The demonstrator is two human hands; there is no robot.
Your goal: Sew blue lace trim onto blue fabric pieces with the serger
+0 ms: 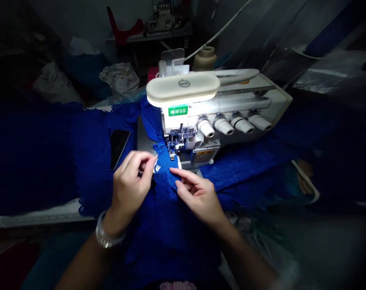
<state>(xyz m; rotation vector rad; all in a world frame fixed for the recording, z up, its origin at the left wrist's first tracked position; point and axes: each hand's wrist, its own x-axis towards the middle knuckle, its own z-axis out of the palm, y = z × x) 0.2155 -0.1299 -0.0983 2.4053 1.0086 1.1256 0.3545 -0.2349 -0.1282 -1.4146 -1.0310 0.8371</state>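
Note:
Blue lace fabric [166, 183] runs from my lap up to the presser foot [172, 155] of a white overlock sewing machine [186, 121]. My left hand [131, 177] is closed in a pinch at the fabric's left edge, beside a small bright white patterned patch [158, 168]; what lies between the fingertips is hidden. A small dark bit shows under its curled fingers. On the right, my right hand [199, 193] rests by the fabric, index finger stretched toward it just in front of the foot, thumb apart and the other fingers curled.
A lit lamp head [183, 88] hangs over the needle area. A dark phone [119, 147] lies on blue fabric at the left. More blue lace [243, 161] spreads to the right. Behind stand a thread cone [204, 58], crumpled bags [121, 78] and another sewing machine [161, 18].

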